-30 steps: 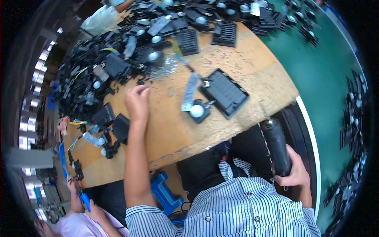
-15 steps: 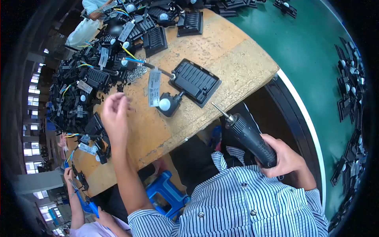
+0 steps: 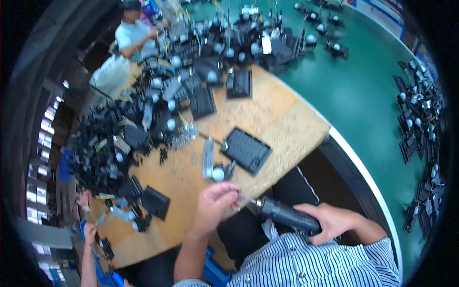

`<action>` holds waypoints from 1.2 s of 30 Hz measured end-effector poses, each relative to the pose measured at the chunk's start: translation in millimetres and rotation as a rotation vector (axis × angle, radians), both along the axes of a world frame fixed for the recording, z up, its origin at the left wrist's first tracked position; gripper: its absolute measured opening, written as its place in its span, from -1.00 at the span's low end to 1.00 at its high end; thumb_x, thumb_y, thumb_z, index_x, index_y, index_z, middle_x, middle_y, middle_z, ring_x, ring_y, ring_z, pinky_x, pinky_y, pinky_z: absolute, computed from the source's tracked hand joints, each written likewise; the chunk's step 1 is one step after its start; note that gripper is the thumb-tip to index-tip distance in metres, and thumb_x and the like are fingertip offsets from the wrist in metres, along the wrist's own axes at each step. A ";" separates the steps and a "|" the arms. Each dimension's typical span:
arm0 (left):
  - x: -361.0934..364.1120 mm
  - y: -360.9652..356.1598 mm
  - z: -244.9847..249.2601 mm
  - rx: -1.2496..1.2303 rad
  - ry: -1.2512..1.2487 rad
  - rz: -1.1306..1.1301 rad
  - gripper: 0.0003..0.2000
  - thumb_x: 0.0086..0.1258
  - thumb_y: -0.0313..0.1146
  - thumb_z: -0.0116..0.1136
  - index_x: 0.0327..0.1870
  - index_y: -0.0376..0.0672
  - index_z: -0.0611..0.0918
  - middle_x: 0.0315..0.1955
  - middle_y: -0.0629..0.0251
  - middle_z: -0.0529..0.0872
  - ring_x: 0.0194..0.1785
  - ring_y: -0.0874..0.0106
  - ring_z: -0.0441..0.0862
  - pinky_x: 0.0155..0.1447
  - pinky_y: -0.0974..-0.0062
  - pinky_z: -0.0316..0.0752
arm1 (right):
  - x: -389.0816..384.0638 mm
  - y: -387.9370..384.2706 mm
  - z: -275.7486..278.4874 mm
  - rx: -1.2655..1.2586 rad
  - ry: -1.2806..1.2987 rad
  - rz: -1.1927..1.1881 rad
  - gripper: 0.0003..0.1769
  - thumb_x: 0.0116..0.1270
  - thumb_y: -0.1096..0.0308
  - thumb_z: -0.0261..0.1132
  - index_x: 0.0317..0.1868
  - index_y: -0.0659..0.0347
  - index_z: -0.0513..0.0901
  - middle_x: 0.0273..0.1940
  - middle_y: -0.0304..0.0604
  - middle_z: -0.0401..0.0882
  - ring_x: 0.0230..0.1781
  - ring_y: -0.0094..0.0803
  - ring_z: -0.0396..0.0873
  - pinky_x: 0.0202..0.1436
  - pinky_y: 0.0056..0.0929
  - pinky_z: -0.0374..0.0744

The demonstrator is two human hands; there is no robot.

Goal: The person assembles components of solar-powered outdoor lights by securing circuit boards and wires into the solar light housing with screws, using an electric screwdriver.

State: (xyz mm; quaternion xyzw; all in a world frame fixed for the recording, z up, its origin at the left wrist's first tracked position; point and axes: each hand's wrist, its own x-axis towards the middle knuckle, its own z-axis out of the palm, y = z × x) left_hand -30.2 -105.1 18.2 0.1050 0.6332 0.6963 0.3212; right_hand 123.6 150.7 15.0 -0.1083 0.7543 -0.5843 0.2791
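- My right hand (image 3: pixel 330 222) sits low on the right, just in front of my blue-and-white striped shirt (image 3: pixel 311 263). Its fingers are wrapped tight round the grip of one black cylindrical power screwdriver (image 3: pixel 287 216). The tool lies almost level and points left.
- My left hand (image 3: pixel 216 203) rises from below on a bare forearm with the wrist bent. Its fingertips are bunched in a pinch at the tool's thin metal bit (image 3: pixel 246 198). I cannot tell whether anything small is caught between them.
- The two hands meet over my lap, just off the near edge of the pale wooden worktable (image 3: pixel 296 124).
- One black ribbed rectangular floodlight housing (image 3: pixel 248 150) lies flat and alone on the table, near the hands but not touched.
- Just beside that housing are one white dome sensor on a black mount (image 3: pixel 218 173) and one grey label tag (image 3: pixel 208 158).
- Farther back on the table are a second ribbed housing (image 3: pixel 202 101) and a third ribbed housing (image 3: pixel 239 83).
- A fourth dark housing (image 3: pixel 155 202) lies at the table's left.
- A heap of black lamp parts (image 3: pixel 110 153) covers the far left of the table, too many to count.
- I see two other people. One, in a pale blue shirt (image 3: pixel 131 34), is at the far end, and another person's hand (image 3: pixel 89 234) shows at the lower left.
- The green floor (image 3: pixel 363 95) on the right carries more scattered lamp parts (image 3: pixel 420 119).
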 end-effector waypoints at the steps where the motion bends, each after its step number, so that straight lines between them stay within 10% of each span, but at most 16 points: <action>1: -1.6 -2.1 -2.4 0.017 -0.005 -0.003 -0.86 0.30 -0.51 0.11 -0.16 -0.34 0.57 -0.43 0.21 0.67 -0.44 0.51 0.59 -0.31 0.62 0.51 | -0.7 -2.2 -2.3 -0.030 0.005 0.001 -0.12 0.02 0.36 0.33 0.34 0.29 0.09 -0.36 0.00 0.58 -0.41 -0.34 0.60 -0.31 -0.47 0.55; 36: 17.9 5.3 -0.8 -0.070 0.078 -0.501 -0.89 0.25 -0.57 0.15 -0.23 -0.36 0.64 -0.43 0.25 0.69 -0.45 0.61 0.55 -0.38 0.68 0.44 | 14.8 6.2 -1.4 0.170 0.015 0.099 -0.12 0.00 0.28 0.38 0.32 0.25 0.16 -0.26 0.12 0.61 -0.33 -0.18 0.65 -0.22 -0.34 0.55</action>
